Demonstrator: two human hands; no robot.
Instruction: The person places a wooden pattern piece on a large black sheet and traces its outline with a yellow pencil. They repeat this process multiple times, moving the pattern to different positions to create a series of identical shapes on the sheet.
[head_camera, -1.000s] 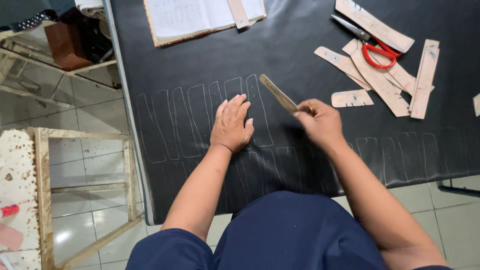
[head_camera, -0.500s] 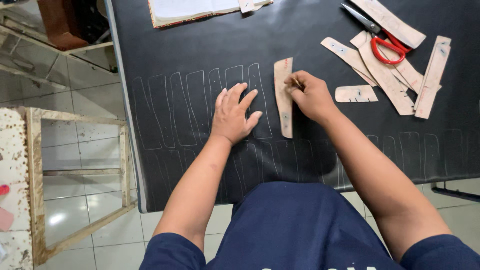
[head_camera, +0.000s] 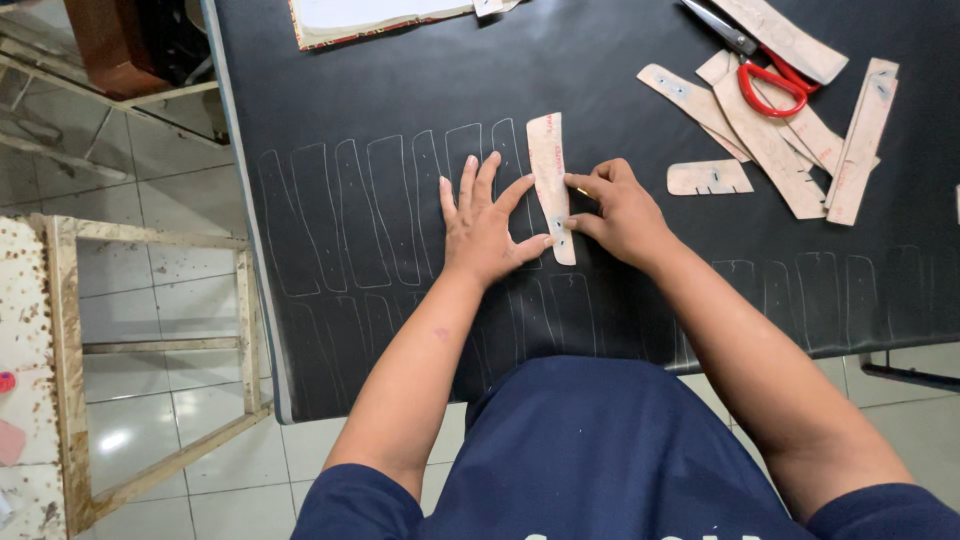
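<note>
The left hand (head_camera: 487, 225) lies flat with fingers spread on the black sheet (head_camera: 400, 90), its thumb tip touching the lower edge of a narrow tan cardboard template (head_camera: 550, 180) at the frame's centre. The right hand (head_camera: 620, 210) presses that template from the other side, fingers curled — something small and yellowish shows at its fingertips, too small to tell. Traced outlines (head_camera: 370, 210) run leftward. Upper right: more templates (head_camera: 770, 140) and red-handled scissors (head_camera: 765, 75) on the worktop.
</note>
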